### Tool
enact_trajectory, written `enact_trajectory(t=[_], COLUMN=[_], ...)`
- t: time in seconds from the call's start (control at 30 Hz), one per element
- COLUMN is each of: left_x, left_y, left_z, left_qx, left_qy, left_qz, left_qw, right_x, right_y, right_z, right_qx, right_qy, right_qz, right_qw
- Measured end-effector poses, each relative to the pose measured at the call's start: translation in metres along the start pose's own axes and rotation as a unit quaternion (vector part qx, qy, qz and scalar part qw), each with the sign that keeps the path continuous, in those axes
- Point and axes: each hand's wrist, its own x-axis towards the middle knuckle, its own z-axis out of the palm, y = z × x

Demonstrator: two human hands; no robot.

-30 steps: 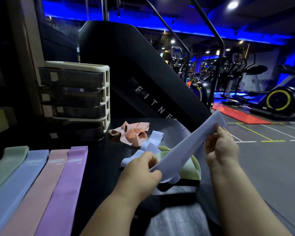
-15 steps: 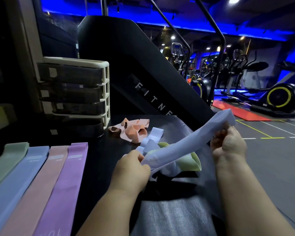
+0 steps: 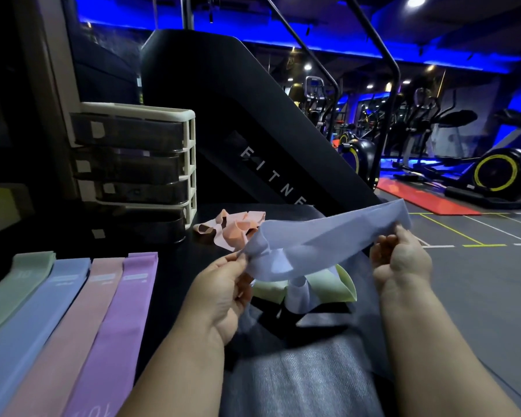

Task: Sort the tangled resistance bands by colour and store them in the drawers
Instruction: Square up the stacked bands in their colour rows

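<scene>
Nearest the camera, a grey woven cloth lies between the forearms. To its left, four bands lie flat and side by side on the black table: a green flat band, a blue flat band, a pink flat band and a purple flat band. Each carries a small white label, too blurred to read, and the faint print at the purple one's near end cannot be made out either.

The left hand, palm turned up, pinches the twisted left end of a pale blue band. The right hand has its fingers curled round the other end. The band stretches between them above the table, with a loop hanging from the twist. Half a second ago the left hand gripped it knuckles-up and lower; the band now sits higher and closer to level.

Under it lies a light green band, and beyond that a tangle of peach bands just beside the drawer unit. The dark drawers carry pale tabs with no legible text. Behind stands a black machine lettered "FITNE", the rest hidden by the table. A red mat lies on the gym floor further off.
</scene>
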Motion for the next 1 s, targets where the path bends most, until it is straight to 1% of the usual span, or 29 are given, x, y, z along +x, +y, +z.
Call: enact_trajectory(t=[0.1,0.17,0.27,0.37,0.53,0.63,0.7,0.8,0.87,1.0], left_x=[-0.003,-0.006,-0.006,0.001,0.006,0.007,0.007,0.010,0.011,0.012], left_y=[0.003,0.005,0.003,-0.005,-0.014,-0.015,-0.014,-0.013,-0.012,-0.011], left_z=[0.002,0.003,0.000,-0.002,-0.002,-0.003,-0.005,-0.007,-0.008,-0.008], left_qx=[-0.013,0.007,0.083,0.174,0.222,0.255,0.263,0.282,0.276,0.239], left_qy=[-0.001,0.001,-0.011,0.007,0.000,0.014,0.029,0.060,0.084,0.112], left_qz=[-0.024,-0.018,0.013,0.052,0.060,0.093,0.123,0.179,0.202,0.222], left_qw=[1.000,1.000,0.996,0.983,0.973,0.962,0.957,0.941,0.936,0.939], right_x=[0.001,0.000,0.000,0.003,0.015,0.014,0.009,0.006,0.001,-0.003], right_y=[-0.001,-0.001,-0.003,-0.006,0.002,0.002,0.000,-0.001,-0.003,-0.006], right_z=[0.000,0.001,0.001,0.000,-0.006,-0.007,-0.006,-0.005,-0.003,0.001], right_qx=[0.022,0.029,0.045,0.069,0.112,0.131,0.127,0.084,0.044,0.039], right_qy=[0.004,-0.002,-0.030,-0.047,-0.074,-0.095,-0.124,-0.152,-0.144,-0.123], right_qz=[0.023,0.027,0.018,0.024,0.056,0.070,0.093,0.097,0.089,0.076], right_qw=[1.000,0.999,0.998,0.996,0.989,0.984,0.980,0.980,0.985,0.989])
